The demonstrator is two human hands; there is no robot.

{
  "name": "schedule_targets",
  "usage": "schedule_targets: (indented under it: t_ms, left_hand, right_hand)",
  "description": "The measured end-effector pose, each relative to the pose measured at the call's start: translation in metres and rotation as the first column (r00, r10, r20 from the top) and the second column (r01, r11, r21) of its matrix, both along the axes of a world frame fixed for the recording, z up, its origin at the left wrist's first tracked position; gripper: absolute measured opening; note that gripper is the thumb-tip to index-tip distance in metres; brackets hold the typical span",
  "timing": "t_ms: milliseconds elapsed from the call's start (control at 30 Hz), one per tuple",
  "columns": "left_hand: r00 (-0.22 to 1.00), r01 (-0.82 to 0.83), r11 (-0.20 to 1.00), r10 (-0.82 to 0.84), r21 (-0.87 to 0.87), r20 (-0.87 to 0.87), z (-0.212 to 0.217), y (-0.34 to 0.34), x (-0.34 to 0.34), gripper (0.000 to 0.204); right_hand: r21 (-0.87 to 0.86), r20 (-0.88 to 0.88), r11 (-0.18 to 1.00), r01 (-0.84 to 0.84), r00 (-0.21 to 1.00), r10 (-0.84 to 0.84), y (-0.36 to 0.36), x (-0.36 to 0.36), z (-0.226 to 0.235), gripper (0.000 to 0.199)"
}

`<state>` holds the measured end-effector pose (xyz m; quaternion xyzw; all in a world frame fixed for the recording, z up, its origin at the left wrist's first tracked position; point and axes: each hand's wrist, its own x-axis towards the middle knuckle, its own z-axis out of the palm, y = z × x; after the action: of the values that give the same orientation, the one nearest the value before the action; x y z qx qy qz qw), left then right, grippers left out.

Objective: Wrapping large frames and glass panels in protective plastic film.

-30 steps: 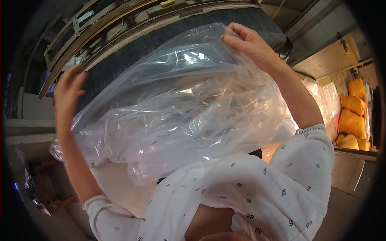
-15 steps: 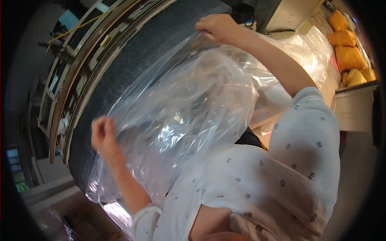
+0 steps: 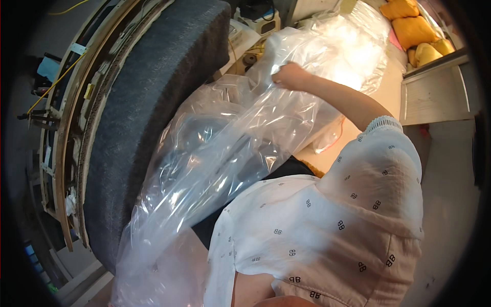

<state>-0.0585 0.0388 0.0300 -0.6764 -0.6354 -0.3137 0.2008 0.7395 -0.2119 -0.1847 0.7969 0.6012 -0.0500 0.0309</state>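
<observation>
A large sheet of clear plastic film (image 3: 220, 148) hangs in loose folds in front of my body. It stretches from the lower left up to the far right. My right hand (image 3: 293, 77) is closed on the film's far part, arm reaching forward. My left hand does not show; film and the frame's lower left edge lie where that arm would be. Along the film's left side stands a dark grey, fabric-covered padded surface (image 3: 148, 77).
Bright crumpled plastic (image 3: 353, 46) lies on a tan tabletop (image 3: 381, 92) at the far right. Yellow-orange bundles (image 3: 411, 31) sit beyond it. A slatted frame (image 3: 66, 153) with a yellow cord borders the grey surface. A white device (image 3: 261, 21) stands at the back.
The film has come off the grey surface toward my body and is gathered into folds. My right hand has moved slightly nearer and right. My left hand has left the view.
</observation>
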Motion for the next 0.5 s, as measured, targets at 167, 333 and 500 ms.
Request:
schedule_targets:
  t_ms: [167,333,500]
  left_hand:
    - [0.982,0.089,0.994,-0.078,0.057,-0.173,-0.085,0.153,-0.044,0.033]
    - [0.987,0.112,0.994,-0.112,-0.001,-0.119,-0.175,0.198,-0.036,0.032]
    - [0.983,0.079,0.997,-0.080,-0.009,-0.165,-0.201,0.229,-0.057,0.033]
  right_hand:
    - [-0.492,0.371,0.746,0.449,0.883,-0.287,-0.175,0.075,-0.020,0.005]
    - [-0.516,0.631,0.394,0.761,0.648,-0.426,-0.309,0.056,-0.007,0.020]
    - [-0.324,0.545,0.554,0.767,0.630,-0.554,-0.250,0.108,0.066,0.018]
